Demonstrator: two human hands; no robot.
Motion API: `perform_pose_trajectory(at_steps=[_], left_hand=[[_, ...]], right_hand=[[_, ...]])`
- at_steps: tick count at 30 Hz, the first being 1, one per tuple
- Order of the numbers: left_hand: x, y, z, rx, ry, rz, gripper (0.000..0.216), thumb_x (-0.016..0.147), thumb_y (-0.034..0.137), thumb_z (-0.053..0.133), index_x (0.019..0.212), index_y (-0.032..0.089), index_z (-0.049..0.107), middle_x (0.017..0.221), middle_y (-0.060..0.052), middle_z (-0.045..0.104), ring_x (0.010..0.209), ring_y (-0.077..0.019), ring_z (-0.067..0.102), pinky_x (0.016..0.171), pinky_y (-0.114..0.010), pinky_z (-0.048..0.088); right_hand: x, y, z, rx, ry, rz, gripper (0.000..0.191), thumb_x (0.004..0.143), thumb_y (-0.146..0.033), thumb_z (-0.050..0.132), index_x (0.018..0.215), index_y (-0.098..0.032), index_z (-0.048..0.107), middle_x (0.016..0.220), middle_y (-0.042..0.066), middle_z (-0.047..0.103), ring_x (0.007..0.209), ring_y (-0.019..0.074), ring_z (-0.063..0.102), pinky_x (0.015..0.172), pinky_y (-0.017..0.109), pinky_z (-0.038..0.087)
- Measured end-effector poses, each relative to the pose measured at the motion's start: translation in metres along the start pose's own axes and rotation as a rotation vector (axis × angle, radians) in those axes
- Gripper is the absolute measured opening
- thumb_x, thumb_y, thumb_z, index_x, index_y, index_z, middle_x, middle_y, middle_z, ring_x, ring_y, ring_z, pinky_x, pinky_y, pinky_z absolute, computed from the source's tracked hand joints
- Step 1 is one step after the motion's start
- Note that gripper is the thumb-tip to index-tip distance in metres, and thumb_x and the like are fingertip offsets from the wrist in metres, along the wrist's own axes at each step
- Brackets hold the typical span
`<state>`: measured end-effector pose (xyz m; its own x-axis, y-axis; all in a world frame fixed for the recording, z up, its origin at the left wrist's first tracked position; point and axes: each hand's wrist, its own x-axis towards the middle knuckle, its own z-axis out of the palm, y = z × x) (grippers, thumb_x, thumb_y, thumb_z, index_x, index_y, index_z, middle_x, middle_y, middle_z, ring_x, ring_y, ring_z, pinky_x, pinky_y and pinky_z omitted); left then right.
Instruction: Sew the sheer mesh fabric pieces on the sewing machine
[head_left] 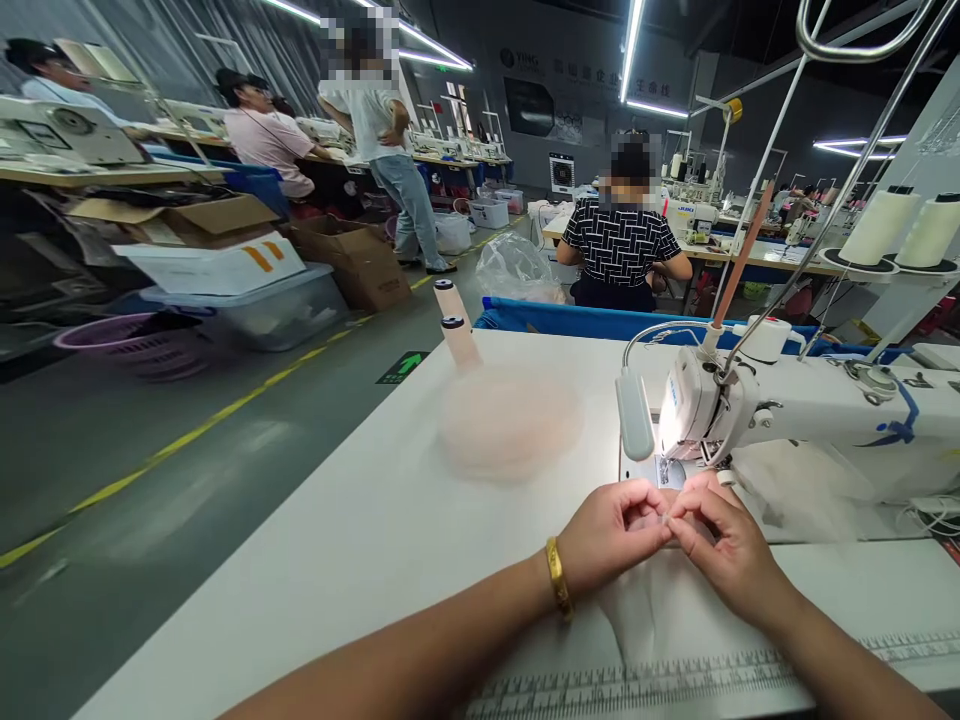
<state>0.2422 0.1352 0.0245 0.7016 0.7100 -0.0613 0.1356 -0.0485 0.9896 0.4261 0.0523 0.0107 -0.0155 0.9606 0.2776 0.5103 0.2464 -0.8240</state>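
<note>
My left hand (611, 530), with a gold bracelet (559, 578) at its wrist, is closed in a pinch. Thumb and fingers of my right hand (724, 545) are pinched too, and the fingertips of both meet just in front of the sewing machine's needle area. Between them they grip the edge of a thin, sheer whitish fabric (634, 615), which drapes down over the table. The lit head of the sewing machine (694, 405) stands right behind my fingers. More sheer fabric (802, 485) lies under the machine arm.
A pale pink sheer pile (510, 425) lies on the white table (360, 560), near two thread cones (459, 340). A ruler strip (637, 690) runs along the front edge. A small lamp (634, 412) hangs left of the needle. Co-workers sit and stand beyond.
</note>
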Motion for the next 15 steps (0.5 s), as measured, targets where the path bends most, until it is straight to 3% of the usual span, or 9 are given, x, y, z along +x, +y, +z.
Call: perform_pose_trajectory(at_steps=[5, 9, 13, 15], left_hand=[[0.000, 0.003, 0.002, 0.027, 0.044, 0.072, 0.038, 0.076, 0.051, 0.075, 0.077, 0.017, 0.059, 0.068, 0.003, 0.051, 0.064, -0.0115, 0.042, 0.060, -0.024, 0.034], [-0.017, 0.021, 0.007, 0.149, 0.034, 0.149, 0.032, 0.078, 0.047, 0.072, 0.071, 0.017, 0.061, 0.071, 0.001, 0.055, 0.071, -0.0141, 0.046, 0.065, -0.026, 0.037], [-0.043, 0.045, 0.015, 0.045, -0.220, -0.034, 0.029, 0.080, 0.046, 0.069, 0.076, 0.018, 0.062, 0.064, 0.004, 0.045, 0.062, -0.0113, 0.036, 0.057, -0.025, 0.029], [-0.046, 0.050, 0.015, 0.009, -0.277, -0.104, 0.029, 0.080, 0.046, 0.068, 0.075, 0.018, 0.061, 0.064, 0.005, 0.043, 0.062, -0.0111, 0.035, 0.056, -0.026, 0.028]], right_hand=[[-0.002, -0.001, -0.002, -0.021, 0.015, -0.010, 0.013, 0.101, -0.036, 0.059, 0.095, -0.027, 0.066, 0.099, 0.004, 0.058, 0.082, 0.0199, 0.055, 0.068, 0.030, 0.049], [-0.018, -0.025, -0.012, -0.060, 0.006, -0.093, 0.018, 0.104, -0.032, 0.054, 0.088, -0.025, 0.057, 0.091, 0.002, 0.059, 0.080, 0.0191, 0.056, 0.068, 0.030, 0.047], [-0.040, -0.059, -0.025, -0.101, -0.129, -0.021, 0.016, 0.103, -0.028, 0.054, 0.087, -0.026, 0.053, 0.076, -0.002, 0.057, 0.064, 0.0161, 0.052, 0.057, 0.028, 0.041], [-0.040, -0.066, -0.026, -0.105, -0.157, 0.010, 0.016, 0.102, -0.028, 0.055, 0.086, -0.026, 0.053, 0.073, -0.003, 0.057, 0.062, 0.0157, 0.052, 0.055, 0.028, 0.039]])
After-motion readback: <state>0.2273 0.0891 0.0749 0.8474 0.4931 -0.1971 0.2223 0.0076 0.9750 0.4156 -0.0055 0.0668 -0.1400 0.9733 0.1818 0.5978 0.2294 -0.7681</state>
